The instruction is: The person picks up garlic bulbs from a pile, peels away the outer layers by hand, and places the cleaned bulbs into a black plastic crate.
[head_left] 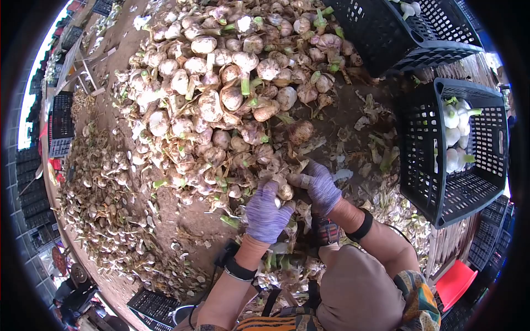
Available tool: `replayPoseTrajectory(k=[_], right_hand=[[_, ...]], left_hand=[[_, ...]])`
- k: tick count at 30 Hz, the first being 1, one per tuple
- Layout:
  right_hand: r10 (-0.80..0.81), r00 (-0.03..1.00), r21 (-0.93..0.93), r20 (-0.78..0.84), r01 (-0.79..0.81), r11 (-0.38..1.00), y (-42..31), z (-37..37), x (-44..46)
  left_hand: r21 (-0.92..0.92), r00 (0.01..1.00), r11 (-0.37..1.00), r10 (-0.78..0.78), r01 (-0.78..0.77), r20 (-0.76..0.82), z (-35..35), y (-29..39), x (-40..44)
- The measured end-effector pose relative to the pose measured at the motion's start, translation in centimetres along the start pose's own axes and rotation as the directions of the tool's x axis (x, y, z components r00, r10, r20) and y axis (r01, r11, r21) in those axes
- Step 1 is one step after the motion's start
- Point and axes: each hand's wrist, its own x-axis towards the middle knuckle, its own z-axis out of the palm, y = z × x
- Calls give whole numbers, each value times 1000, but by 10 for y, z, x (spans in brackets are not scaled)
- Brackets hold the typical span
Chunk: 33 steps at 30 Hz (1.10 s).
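In a purple-grey glove, my left hand (pixel 269 214) is closed around a garlic bulb (pixel 285 191) with brownish, dirty skin. Its thumb and fingers cover part of the bulb. My right hand (pixel 321 187), gloved the same way, has its fingertips pinched at the bulb's right side, where dry, papery skin sticks up. Exactly what those fingertips grip is partly hidden. Just beyond both hands rises a large heap of unpeeled garlic bulbs (pixel 210 105), many with short green stem stubs. One loose bulb (pixel 301 132) lies at the heap's near right edge.
A black plastic crate (pixel 436 149) with several clean white bulbs (pixel 457 138) stands at the right. Another black crate (pixel 381 33) stands beyond it. Peeled skins (pixel 110 220) litter the ground at left and around my feet. A red stool (pixel 455 284) is at lower right.
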Motion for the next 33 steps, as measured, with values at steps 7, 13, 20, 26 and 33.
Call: replayPoseTrajectory(k=[7, 13, 20, 26, 33], right_hand=[[-58, 998, -25, -10, 57, 998, -10, 3, -14], [-339, 918, -252, 207, 385, 888, -8, -3, -15], [70, 998, -57, -2, -70, 996, -7, -1, -14], [20, 996, -93, 89, -12, 996, -6, -2, -15], [-238, 935, -79, 264, 266, 961, -4, 2, -17]], left_hand=[[-627, 970, 744, -224, 232, 93, 2, -7, 1], [-828, 762, -130, -334, 546, 555, -13, -14, 0], [-641, 941, 693, -295, 331, 166, -7, -1, 0], [-741, 945, 600, -291, 301, 148, -21, 4, 2], [-721, 717, -265, -129, 641, 685, -30, -29, -7]])
